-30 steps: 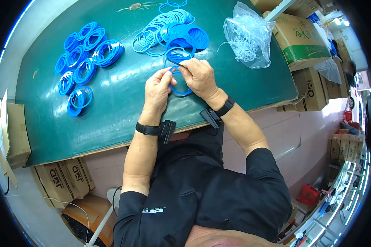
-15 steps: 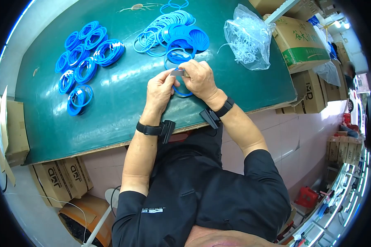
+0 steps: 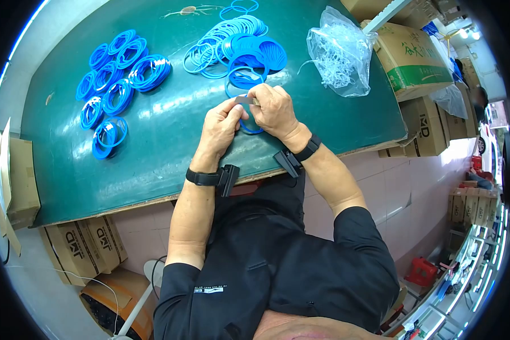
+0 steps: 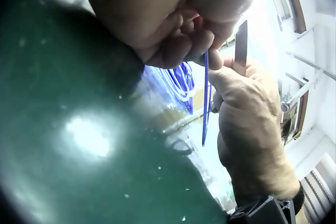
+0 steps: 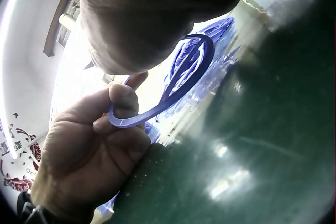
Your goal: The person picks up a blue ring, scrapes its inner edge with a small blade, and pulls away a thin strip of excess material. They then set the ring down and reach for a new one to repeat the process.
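Both hands meet mid-table: left hand (image 3: 220,127) pinches 1 thin blue rubber ring (image 5: 181,79), right hand (image 3: 273,109) grips a small grey blade (image 4: 241,45). Bare green tabletop (image 3: 153,136) to their left.

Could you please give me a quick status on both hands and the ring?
Left hand pinches blue ring. Right hand grips ring and a small metal blade. Held above green table. Nothing in the way.

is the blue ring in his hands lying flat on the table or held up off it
Held up. The thin blue rubber ring is pinched by the left hand and the right hand, hanging edge-on above the green table.
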Action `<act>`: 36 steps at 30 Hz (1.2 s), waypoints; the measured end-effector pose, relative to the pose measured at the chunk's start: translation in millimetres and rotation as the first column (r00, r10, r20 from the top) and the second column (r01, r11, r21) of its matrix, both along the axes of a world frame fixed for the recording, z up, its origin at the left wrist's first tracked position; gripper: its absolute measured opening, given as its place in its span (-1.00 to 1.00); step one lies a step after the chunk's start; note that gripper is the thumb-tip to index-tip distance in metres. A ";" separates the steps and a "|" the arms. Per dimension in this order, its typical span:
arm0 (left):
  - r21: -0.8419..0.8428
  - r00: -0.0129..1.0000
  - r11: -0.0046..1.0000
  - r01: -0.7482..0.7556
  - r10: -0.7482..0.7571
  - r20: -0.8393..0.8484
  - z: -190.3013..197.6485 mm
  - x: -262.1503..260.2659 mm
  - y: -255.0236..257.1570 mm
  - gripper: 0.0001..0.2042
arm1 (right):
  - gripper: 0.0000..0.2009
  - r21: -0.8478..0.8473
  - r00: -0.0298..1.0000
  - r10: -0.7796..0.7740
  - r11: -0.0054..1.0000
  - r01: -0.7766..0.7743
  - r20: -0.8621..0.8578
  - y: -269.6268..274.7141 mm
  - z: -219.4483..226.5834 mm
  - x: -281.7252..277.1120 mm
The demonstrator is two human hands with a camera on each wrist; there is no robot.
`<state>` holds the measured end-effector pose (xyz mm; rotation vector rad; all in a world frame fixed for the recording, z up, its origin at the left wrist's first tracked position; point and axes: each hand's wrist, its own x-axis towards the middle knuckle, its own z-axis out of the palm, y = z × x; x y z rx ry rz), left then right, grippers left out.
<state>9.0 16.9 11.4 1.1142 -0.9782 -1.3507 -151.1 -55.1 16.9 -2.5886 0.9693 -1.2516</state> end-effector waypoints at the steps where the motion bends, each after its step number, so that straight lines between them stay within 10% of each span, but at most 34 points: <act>1: 0.004 1.000 1.000 -0.015 0.015 -0.014 -1.0 0.3 -0.7 -0.78 | -0.88 0.000 1.000 -0.001 1.000 0.001 0.001 -0.2 -0.8 -0.1; 12: 0.047 0.951 0.999 0.007 0.008 -0.310 -15.6 15.1 -8.1 -0.80 | -0.83 0.067 0.994 0.106 0.992 -0.105 -0.007 2.1 1.0 -1.1; 36: 0.015 0.883 0.883 -0.468 0.468 0.026 -25.8 55.4 -18.1 -0.78 | -0.75 0.128 0.940 0.331 0.939 -0.319 -0.082 42.0 12.1 -26.0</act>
